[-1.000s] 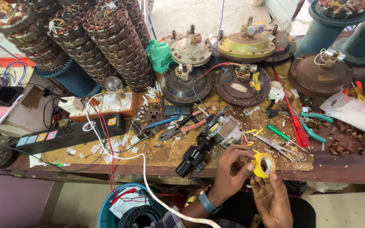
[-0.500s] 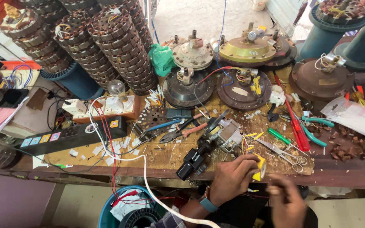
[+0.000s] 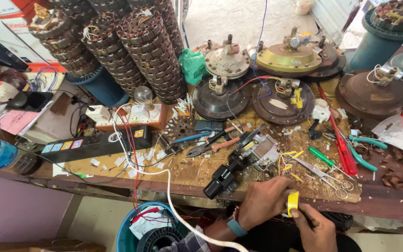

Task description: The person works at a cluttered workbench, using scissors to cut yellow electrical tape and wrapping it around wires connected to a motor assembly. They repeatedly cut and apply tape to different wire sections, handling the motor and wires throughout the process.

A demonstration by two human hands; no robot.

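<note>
My left hand (image 3: 262,201) and right hand (image 3: 314,227) both clench the yellow tape roll (image 3: 293,203); small motor (image 3: 257,151) on the table (image 3: 388,198) lies unwrapped; taping barely begun, I judge.

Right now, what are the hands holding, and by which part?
A yellow tape roll, seen edge-on. The left hand grips its left side, the right hand pinches its lower rim from below. Nothing else is held.

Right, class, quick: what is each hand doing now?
Left hand: closed around the yellow tape roll.
Right hand: fingers pinching the same roll's lower edge.
</note>
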